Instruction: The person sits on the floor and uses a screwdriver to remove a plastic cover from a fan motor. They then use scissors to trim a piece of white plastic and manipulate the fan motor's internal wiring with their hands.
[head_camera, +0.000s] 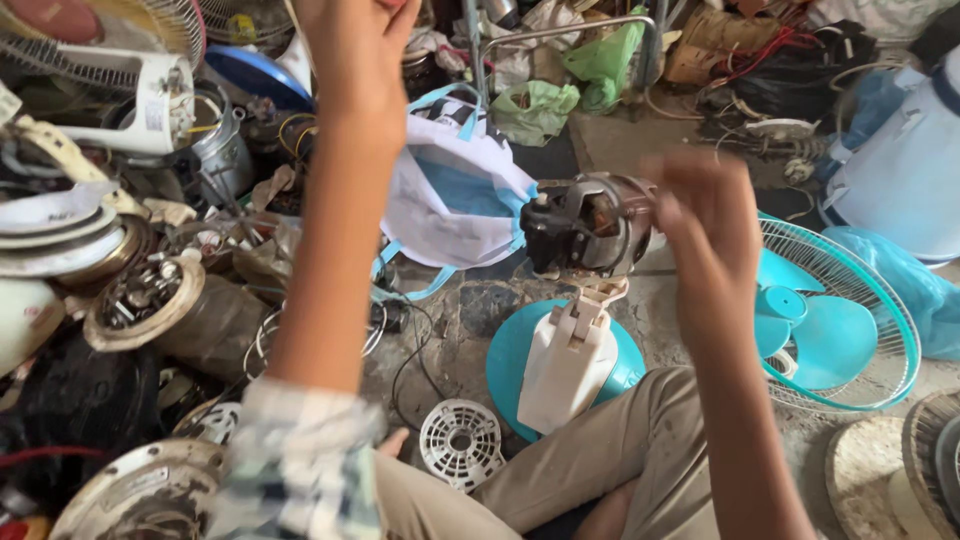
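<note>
Head view: the person sits on the floor amid fan parts, with a bare fan motor (590, 222) standing on a white neck (570, 350) over a round teal base (510, 352), just ahead of the bent knees in khaki trousers (610, 450). The right hand (705, 215) is at the right end of the motor, blurred; its fingers seem curled together against the motor's front, but whether they actually pinch anything there cannot be told. The left hand (352, 45) is raised high toward the top edge, well apart from the motor, with its fingertips cut off by the frame, so their state cannot be told; its checked sleeve (300, 460) shows near the bottom. Behind the motor lies a white and blue cloth bag (450, 200). To the right of the base a teal fan blade (815, 340) rests inside a wire guard (880, 300). A small white slotted motor cover (461, 442) lies on the ground just beside the left knee. At the left are heaped old motors and metal discs, with a white fan housing (130, 100) near the top of the pile.
</note>
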